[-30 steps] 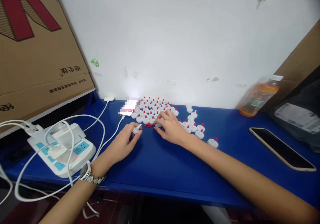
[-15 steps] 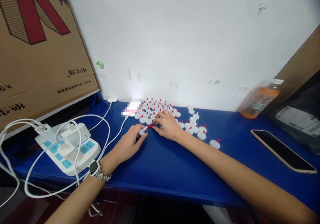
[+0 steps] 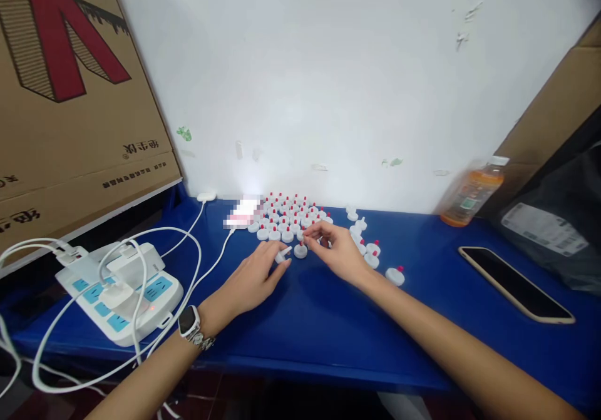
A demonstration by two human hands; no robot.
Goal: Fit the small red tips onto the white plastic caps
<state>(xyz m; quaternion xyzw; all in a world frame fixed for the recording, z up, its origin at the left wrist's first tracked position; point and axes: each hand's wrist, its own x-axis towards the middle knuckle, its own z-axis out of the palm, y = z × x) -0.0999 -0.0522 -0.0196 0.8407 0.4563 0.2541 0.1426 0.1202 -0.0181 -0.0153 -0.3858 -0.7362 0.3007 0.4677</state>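
White cap: a small white cap [image 3: 283,256] with a thin spout is lying tilted in the left hand, just in front of the cap cluster.
Axis: its long axis is running along the spout, which is pointing up and to the right, toward the right hand.
Handling: it is looking light, rigid and smooth, so likely slippery; I judge the round base is the place to pinch, not the thin spout.
Left hand: the left hand [image 3: 256,276] is pinching the white cap between thumb and fingertips, the other fingers loosely curled.
Right hand: the right hand [image 3: 339,252] is hovering just right of the white cap, thumb and forefinger nipped together over a standing cap; whether a red tip is between them, I cannot tell.
Cap cluster: the cap cluster [image 3: 291,215], white with red tips, is standing in rows against the wall.
Table: the blue table [image 3: 300,320] is carrying everything.
Power strip: the power strip [image 3: 124,291] with white cables is sitting well left of the cluster.
Phone: a dark phone [image 3: 515,284] is lying well right of the cluster.
Bottle: an orange bottle [image 3: 469,193] is standing right of the cluster, by the wall.
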